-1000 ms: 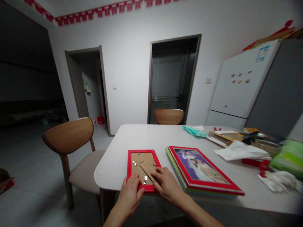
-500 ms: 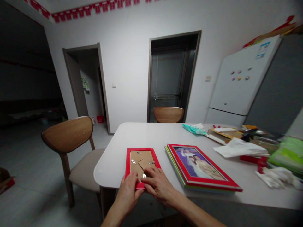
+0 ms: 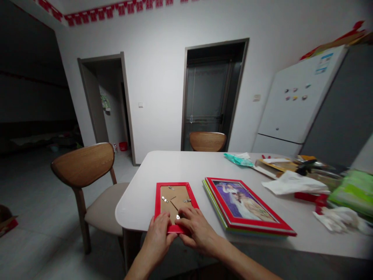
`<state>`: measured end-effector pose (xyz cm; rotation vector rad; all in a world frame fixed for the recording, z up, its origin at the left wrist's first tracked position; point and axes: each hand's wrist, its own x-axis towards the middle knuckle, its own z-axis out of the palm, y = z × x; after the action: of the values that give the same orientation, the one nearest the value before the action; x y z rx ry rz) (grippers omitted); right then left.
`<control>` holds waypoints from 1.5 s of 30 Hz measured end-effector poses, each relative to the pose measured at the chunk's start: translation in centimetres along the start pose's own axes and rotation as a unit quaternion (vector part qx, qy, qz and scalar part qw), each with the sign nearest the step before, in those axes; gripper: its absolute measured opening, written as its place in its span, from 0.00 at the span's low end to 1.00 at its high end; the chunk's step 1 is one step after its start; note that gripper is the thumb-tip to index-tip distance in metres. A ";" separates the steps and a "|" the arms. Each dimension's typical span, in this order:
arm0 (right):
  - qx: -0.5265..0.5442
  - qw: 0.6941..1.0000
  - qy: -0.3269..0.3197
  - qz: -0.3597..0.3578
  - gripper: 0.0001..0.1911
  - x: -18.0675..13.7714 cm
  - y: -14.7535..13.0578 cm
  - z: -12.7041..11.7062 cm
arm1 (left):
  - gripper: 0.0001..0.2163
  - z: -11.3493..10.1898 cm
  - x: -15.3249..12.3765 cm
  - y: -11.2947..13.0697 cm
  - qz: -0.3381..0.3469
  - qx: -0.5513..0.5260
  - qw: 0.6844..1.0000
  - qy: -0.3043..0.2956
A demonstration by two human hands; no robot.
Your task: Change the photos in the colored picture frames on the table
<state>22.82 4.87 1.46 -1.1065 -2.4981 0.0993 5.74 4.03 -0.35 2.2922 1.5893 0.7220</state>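
One wooden chair (image 3: pixel 84 165): left, beside the bench (image 3: pixel 171 163).
Left hand (image 3: pixel 158 233): on the near-left corner of the red frame (image 3: pixel 157 200); fingers curled over the rim, grasping it. Best used as the anchor: firm, level pressure, so that the corner neither skids nor lifts.
Red frame: back side up at the bench's near edge, between the chair and the picture stack (image 3: pixel 247 206). Brown backing board (image 3: pixel 178 193) uppermost; it looks thin, so a steady push should serve better than a jab.
Clips, metal, four: left clip (image 3: pixel 164 199) and far clip (image 3: pixel 171 188), uncovered; near clip (image 3: pixel 178 217), at the right fingertips; right clip (image 3: pixel 187 201), uncovered. Whether each tip crosses onto the rim is too small to tell; worth checking singly.
Right hand (image 3: pixel 199 231): over the near-right part of the frame; fingers bent, tips at the near clip. Whether they pinch it or only press cannot be told. Advisable: pad rather than nail, force kept sideways, no upward pry that might bend the metal.
Picture stack: right of the frame, apart from it, red-bordered picture on top; best left unbumped.
Teal packet (image 3: pixel 238 160): far right part of the bench, beyond the stack.
White sheet (image 3: pixel 294 183): right, crumpled, among assorted articles.
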 end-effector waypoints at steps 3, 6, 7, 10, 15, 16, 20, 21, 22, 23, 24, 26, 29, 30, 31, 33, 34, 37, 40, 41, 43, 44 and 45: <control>0.012 1.000 0.015 0.016 0.15 0.3 0.7 0.0 | 0.21 0.0 0.0 -0.1 0.003 -0.006 1.000 0.011; -0.017 0.993 0.039 0.108 0.18 1.2 2.2 0.3 | 0.21 0.1 -0.2 -0.2 0.007 -0.009 1.000 0.020; -0.037 0.987 0.045 0.148 0.17 1.6 2.7 0.4 | 0.21 0.1 -0.2 -0.2 0.009 -0.010 1.000 0.022; -0.077 0.972 0.037 0.220 0.15 2.7 4.0 0.7 | 0.21 0.1 -0.3 -0.2 0.014 -0.011 0.999 0.027; -0.058 0.976 0.023 0.209 0.16 3.5 5.0 0.9 | 0.19 0.1 -0.5 -0.1 0.013 -0.020 0.999 0.032; -0.051 0.976 0.025 0.209 0.16 3.6 5.2 0.9 | 0.19 0.1 -0.6 -0.1 0.013 -0.022 0.999 0.033; -0.044 0.970 0.033 0.236 0.15 4.3 5.8 0.8 | 0.21 0.0 -0.7 0.0 0.009 -0.021 0.999 0.029; -0.046 0.969 0.033 0.241 0.15 4.5 5.9 0.8 | 0.21 -0.1 -0.7 0.1 0.008 -0.021 0.999 0.026; -0.047 0.968 0.033 0.243 0.14 4.7 6.0 0.8 | 0.21 -0.1 -0.7 0.1 0.007 -0.022 0.999 0.023; -0.048 0.968 0.033 0.243 0.14 4.9 6.0 0.8 | 0.21 -0.2 -0.7 0.2 0.005 -0.023 1.000 0.021; -0.047 0.969 0.034 0.242 0.13 5.0 6.0 0.8 | 0.21 -0.2 -0.8 0.2 0.004 -0.023 1.000 0.019; -0.044 0.971 0.033 0.232 0.13 5.0 5.9 0.8 | 0.21 -0.3 -0.9 0.3 0.000 -0.022 1.000 0.016; -0.036 0.978 0.025 0.206 0.14 4.4 5.6 0.6 | 0.21 -0.4 -1.1 0.5 -0.009 -0.017 1.000 0.015; -0.034 0.979 0.022 0.198 0.14 4.1 5.5 0.5 | 0.21 -0.4 -1.1 0.5 -0.012 -0.017 1.000 0.015; -0.033 0.981 0.019 0.192 0.14 3.9 5.4 0.4 | 0.21 -0.4 -1.1 0.6 -0.013 -0.017 1.000 0.014; -0.031 0.983 0.017 0.181 0.14 3.4 5.5 0.2 | 0.21 -0.3 -1.1 0.6 -0.014 -0.016 1.000 0.015; -0.032 0.983 0.018 0.178 0.14 3.3 5.5 0.2 | 0.22 -0.2 -1.1 0.5 -0.013 -0.015 1.000 0.016; -0.055 0.982 0.044 0.178 0.14 3.3 5.4 0.4 | 0.23 0.1 -1.0 0.1 -0.009 -0.012 1.000 0.024; -0.067 0.982 0.075 0.161 0.14 4.1 4.6 1.0 | 0.22 0.5 -1.1 -0.2 0.001 -0.016 0.999 0.035; -0.058 0.985 0.074 0.143 0.14 4.5 4.1 1.3 | 0.22 0.7 -1.2 -0.2 0.004 -0.018 0.999 0.039; -0.031 0.992 0.061 0.102 0.14 5.6 3.1 2.0 | 0.21 0.8 -1.3 -0.3 0.010 -0.020 0.999 0.043; -0.020 0.995 0.053 0.084 0.14 6.2 2.6 2.4 | 0.22 0.8 -1.3 -0.2 0.013 -0.019 0.999 0.043; -0.012 0.996 0.047 0.069 0.14 6.8 2.2 2.8 | 0.22 0.8 -1.3 -0.2 0.016 -0.017 0.999 0.041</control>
<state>19.12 11.55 0.72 -1.2632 -2.3450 0.0540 5.63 2.97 -1.49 2.2948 1.5661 0.8554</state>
